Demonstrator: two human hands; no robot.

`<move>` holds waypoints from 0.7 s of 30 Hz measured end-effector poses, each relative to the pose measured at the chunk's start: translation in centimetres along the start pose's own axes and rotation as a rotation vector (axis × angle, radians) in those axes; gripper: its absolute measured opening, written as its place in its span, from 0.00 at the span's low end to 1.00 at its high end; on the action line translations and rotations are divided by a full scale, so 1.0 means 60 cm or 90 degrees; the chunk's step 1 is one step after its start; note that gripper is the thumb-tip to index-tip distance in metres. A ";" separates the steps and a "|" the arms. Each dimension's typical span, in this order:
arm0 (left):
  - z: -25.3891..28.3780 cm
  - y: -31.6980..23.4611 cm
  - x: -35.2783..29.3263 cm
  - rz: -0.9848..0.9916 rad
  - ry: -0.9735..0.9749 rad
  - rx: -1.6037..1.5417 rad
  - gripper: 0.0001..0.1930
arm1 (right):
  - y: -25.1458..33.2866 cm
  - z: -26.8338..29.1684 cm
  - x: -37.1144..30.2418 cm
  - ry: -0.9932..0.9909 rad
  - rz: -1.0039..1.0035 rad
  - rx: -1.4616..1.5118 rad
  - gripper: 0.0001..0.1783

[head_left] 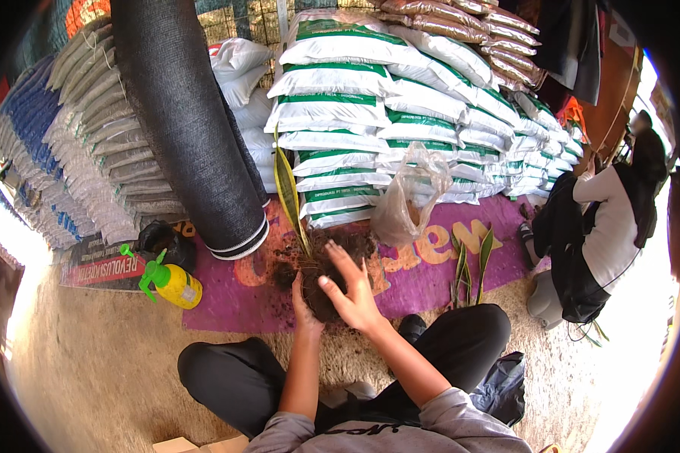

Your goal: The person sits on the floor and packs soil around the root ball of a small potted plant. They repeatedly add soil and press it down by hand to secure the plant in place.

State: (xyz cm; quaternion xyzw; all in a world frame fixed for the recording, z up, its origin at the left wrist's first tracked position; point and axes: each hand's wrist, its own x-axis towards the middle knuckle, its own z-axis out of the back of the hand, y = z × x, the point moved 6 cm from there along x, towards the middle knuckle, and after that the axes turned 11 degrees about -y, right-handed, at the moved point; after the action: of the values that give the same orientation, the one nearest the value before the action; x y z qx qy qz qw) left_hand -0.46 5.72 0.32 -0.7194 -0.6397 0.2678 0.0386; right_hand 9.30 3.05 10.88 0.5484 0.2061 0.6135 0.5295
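A snake plant (286,185) with a tall yellow-edged leaf stands upright between my hands. Its base sits in a dark round mass of soil (321,300); whether a pot or bag wraps it I cannot tell. My left hand (305,308) is curved around the left side of this mass, its fingers partly hidden. Over the soil's right side lies my right hand (353,293), fingers stretched out and thumb apart, touching it. Loose soil (347,245) is heaped on the purple banner (227,306) just beyond.
A yellow spray bottle (180,285) stands left, beside a black bag (166,240). A clear plastic bag (412,200) and more snake plants (468,268) are to the right. Stacked white-green sacks (332,113) and a large black roll (181,121) rise behind. Another person (604,219) crouches at right.
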 end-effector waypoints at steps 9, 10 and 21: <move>0.046 -0.004 0.021 -0.114 -0.024 0.191 0.19 | 0.003 -0.009 -0.012 0.022 0.060 -0.038 0.27; 0.047 -0.003 0.021 -0.090 -0.019 0.163 0.20 | 0.003 -0.009 -0.011 0.023 0.059 -0.048 0.27; 0.001 -0.002 -0.013 0.022 0.040 0.104 0.29 | 0.002 0.025 -0.006 -0.034 0.008 0.107 0.28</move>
State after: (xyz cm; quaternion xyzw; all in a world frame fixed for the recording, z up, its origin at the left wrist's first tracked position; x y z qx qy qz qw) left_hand -0.60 5.01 0.55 -0.7329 -0.6018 0.2967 0.1126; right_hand 10.54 2.19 11.31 0.6084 0.2390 0.5827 0.4828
